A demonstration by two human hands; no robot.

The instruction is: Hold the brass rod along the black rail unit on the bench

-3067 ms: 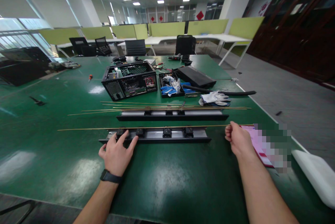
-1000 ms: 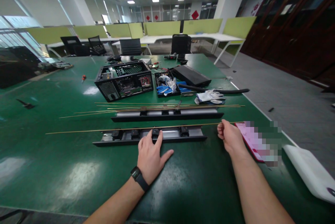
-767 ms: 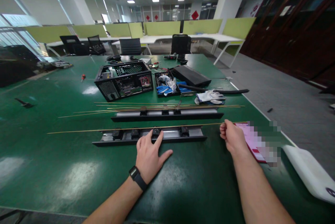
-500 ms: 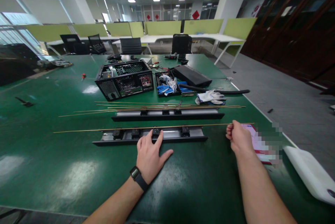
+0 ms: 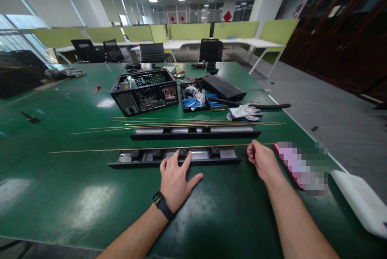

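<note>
"Two hands show above the green table [image 5: 223, 206]. What is the right hand [image 5: 261, 158] doing?"

"Its fingers are curled in, pinching a thin gold rod [image 5: 151, 148] near its right end. A short piece sticks out beyond the fist, toward a pink thing [image 5: 287, 160] that is partly blurred."

"And the left hand [image 5: 177, 176]?"

"Palm down, fingers spread, with fingertips at the third black block [image 5: 183, 152] from the left on the near rail [image 5: 198, 155]. How hard they press, I can't tell."

"Where does the rod lie, then?"

"Just beyond the left hand's fingertips, along the far side of the near rail. It runs well past the rail's left end. Whether it touches the blocks, I can't tell."

"And behind it?"

"A far rail [image 5: 226, 130] with several more rods [image 5: 272, 123] along it, then white gloves [image 5: 244, 112]."
</note>
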